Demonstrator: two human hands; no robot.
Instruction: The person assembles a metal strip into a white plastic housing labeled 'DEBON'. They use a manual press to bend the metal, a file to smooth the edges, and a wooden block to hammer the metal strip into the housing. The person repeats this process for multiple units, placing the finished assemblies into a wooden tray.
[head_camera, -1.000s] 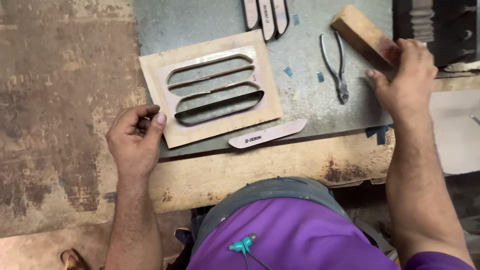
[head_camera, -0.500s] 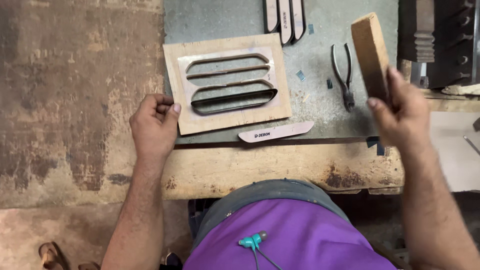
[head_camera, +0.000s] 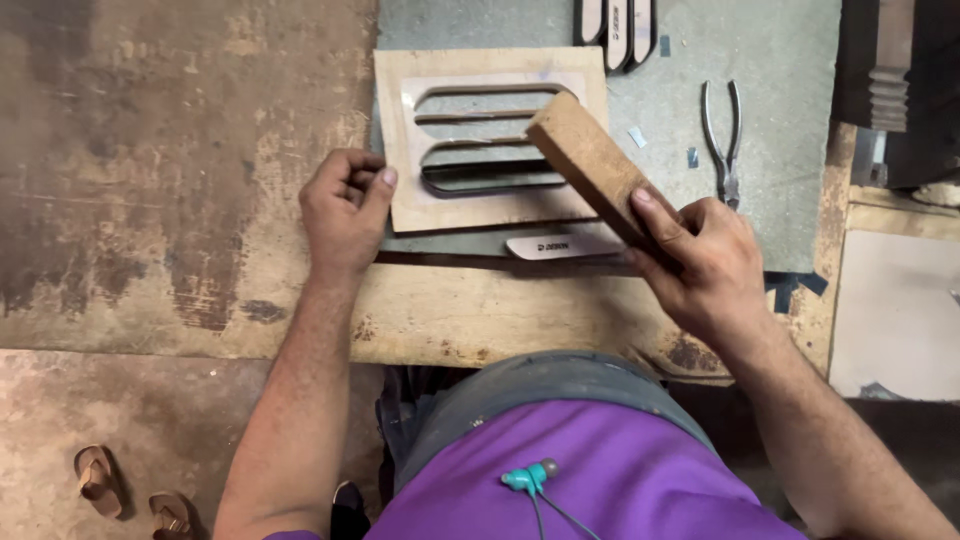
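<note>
Left hand (head_camera: 343, 208): fingers curled together, thumb tip touching the left edge of the wooden template board (head_camera: 490, 140), which lies flat on the grey surface (head_camera: 780, 60).

Template board: thin, stiff, likely light; slotted cut-outs leave narrow bars, so best held by its solid border.

Wooden block (head_camera: 592, 170): tilted over the board's right part; looks dense, rigid, rough-faced.

Right hand (head_camera: 700, 262): fingers wrapped round the block's lower end.

Pliers (head_camera: 722, 135): beyond the right fingers, apart.

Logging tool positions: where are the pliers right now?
Head view, upper right: pliers lie on the grey mat, just beyond the right hand gripping the wooden block.
</note>
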